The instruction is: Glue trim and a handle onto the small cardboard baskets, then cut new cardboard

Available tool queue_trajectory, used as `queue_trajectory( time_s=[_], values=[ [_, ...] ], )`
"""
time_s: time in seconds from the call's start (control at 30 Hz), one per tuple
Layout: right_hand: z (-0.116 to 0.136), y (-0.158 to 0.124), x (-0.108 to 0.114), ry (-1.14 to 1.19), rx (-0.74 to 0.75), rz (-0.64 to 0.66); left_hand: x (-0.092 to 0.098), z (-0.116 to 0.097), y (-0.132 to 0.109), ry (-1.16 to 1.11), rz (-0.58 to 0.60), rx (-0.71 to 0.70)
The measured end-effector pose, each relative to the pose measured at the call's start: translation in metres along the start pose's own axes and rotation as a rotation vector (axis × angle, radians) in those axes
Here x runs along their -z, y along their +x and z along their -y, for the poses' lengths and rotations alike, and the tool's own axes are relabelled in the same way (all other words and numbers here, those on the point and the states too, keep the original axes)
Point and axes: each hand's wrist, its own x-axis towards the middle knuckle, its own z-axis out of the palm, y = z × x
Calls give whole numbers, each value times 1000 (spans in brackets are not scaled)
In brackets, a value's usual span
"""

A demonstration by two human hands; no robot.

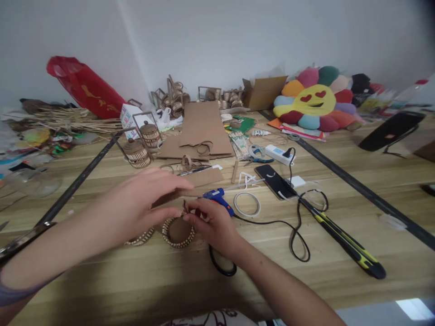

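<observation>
My right hand [214, 222] pinches a small brown cardboard strip [185, 206] at the back rim of a little round basket [177, 244], ringed with pale bead-like stick ends. Above the basket, my left hand [154, 194] is open, its fingers stretched out and its thumb tip close to the strip; whether they touch I cannot tell. Partly covered by the left hand, a second small woven piece [142, 237] lies on the table. Just beyond my right hand lies a blue glue gun [219, 199], and a black scissors handle [222, 268] shows under the right wrist.
A tape roll [247, 204], phone [274, 181], black cable [299, 242] and yellow-black utility knife [350, 244] lie to the right. Cardboard sheets [204, 122] and lidded mini baskets [137, 154] stand farther back. A flower cushion [314, 99] leans at the wall.
</observation>
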Motion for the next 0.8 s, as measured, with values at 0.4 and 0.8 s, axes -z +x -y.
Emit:
queue_trajectory(
  time_s=[0.4,0.8],
  values=[
    [-4,-1,-1,18,2,-13,-3,-2,5,56,63,-179],
    [-5,0,-2,67,-32,-11,-1,-10,10,119,158,-172]
  ],
)
